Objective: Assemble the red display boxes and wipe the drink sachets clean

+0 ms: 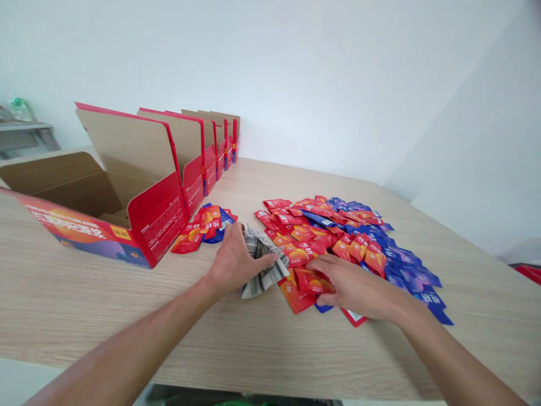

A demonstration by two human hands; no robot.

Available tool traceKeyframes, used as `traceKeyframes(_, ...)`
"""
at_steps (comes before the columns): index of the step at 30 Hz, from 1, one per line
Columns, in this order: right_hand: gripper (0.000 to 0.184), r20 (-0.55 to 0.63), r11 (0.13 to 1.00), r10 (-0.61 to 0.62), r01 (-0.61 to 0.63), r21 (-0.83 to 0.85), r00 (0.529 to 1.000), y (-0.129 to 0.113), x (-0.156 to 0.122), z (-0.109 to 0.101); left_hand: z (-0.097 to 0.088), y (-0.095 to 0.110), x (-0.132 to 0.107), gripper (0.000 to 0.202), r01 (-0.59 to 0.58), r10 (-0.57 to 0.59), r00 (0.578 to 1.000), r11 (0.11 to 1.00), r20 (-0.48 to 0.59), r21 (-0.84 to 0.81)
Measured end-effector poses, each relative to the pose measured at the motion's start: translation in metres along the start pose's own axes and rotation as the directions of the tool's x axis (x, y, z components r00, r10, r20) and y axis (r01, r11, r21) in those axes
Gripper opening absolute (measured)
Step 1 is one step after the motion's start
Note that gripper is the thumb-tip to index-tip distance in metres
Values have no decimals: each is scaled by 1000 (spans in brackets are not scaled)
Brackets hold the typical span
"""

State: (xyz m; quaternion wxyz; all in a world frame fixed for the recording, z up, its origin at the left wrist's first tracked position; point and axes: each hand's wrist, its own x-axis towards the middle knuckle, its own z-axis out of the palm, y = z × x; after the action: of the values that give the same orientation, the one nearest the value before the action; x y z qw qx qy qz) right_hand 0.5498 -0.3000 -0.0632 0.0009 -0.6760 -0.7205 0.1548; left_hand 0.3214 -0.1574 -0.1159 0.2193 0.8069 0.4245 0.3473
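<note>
My left hand [236, 262] is closed around a small black-and-white striped cloth pouch [258, 282], thumb across its front, just above the table. What the pouch contains is hidden. To the right, my right hand [346, 285] has its fingers bent over a red and orange sachet [311, 281] at the near edge of a heap, gripping it between thumb and fingers. The heap mixes red sachets [300, 254] with blue-purple sachets [416, 276], the blue ones mostly along its right side. A smaller group of red and blue sachets [192, 234] lies left of the pouch.
A large red carton [163, 228] stands open at the left, its flaps up. Several similar open cartons [194, 183] line up behind it toward the white wall [296, 84]. The wooden table [236, 349] carries everything. A grey side table [25, 127] is at the far left.
</note>
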Motion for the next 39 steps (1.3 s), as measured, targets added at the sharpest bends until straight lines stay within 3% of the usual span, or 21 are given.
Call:
traceKeyframes(3, 28, -28, 998, -54, 53, -39, 998, 1, 0, -2, 5, 6, -10, 101, -111, 113, 992, 993, -51, 33)
traceKeyframes(5, 25, -42, 995, -84, 81, -54, 996, 2, 0, -3, 8, 10, -18, 113, -206, 208, 978, 977, -19, 53)
traceKeyframes(10, 35, -120, 981, -24, 1, -194, 992, 5, 0, -4, 15, 9, -26, 103, -311, 310, 950, 950, 43, 13)
traceKeyframes(14, 35, -265, 982, -18, -32, -186, 964, 5, 1, -13, 17, 2, -17, 95, -207, 207, 978, 976, -7, -62)
traceKeyframes(17, 34, -477, 998, -49, 20, -67, 878, 1, 10, -18, 15, -5, -6, 77, 16, -25, 999, 981, -46, -191)
traceKeyframes(19, 36, -578, 996, -7, 57, 69, 816, -4, 22, -18, 13, -9, 2, 60, 152, -160, 987, 945, -4, -290)
traceKeyframes(22, 33, -588, 895, 142, 150, 420, 796, -14, 46, -12, 10, -12, 10, 42, 322, -308, 945, 824, 109, -467)
traceKeyframes(25, 30, -491, 576, 230, 289, 765, 840, -27, 72, -1, 8, -10, 15, 39, 450, -435, 873, 546, 221, -707)
traceKeyframes(27, 33, -453, 363, 253, 350, 863, 855, -36, 87, 6, 5, -6, 15, 39, 466, -438, 847, 336, 302, -818)
traceKeyframes(28, 35, -449, 307, 260, 367, 878, 855, -40, 94, 10, 4, -4, 15, 39, 466, -422, 841, 252, 337, -848)
traceKeyframes(29, 36, -453, 293, 269, 376, 879, 850, -43, 101, 13, 2, -2, 15, 39, 468, -401, 838, 184, 369, -864)
traceKeyframes(31, 37, -484, 369, 294, 370, 853, 824, -46, 111, 19, 0, 2, 13, 40, 481, -371, 830, 96, 417, -872)
traceKeyframes(33, 39, -521, 487, 325, 333, 808, 789, -44, 117, 25, -1, 5, 11, 42, 485, -356, 826, 53, 437, -873)
traceKeyframes(35, 40, -531, 546, 350, 292, 785, 772, -40, 119, 30, -1, 6, 9, 43, 480, -344, 828, 28, 442, -877)
traceKeyframes(39, 42, -466, 512, 359, 246, 823, 809, -36, 113, 35, 3, 5, 7, 43, 463, -365, 826, 5, 430, -886)
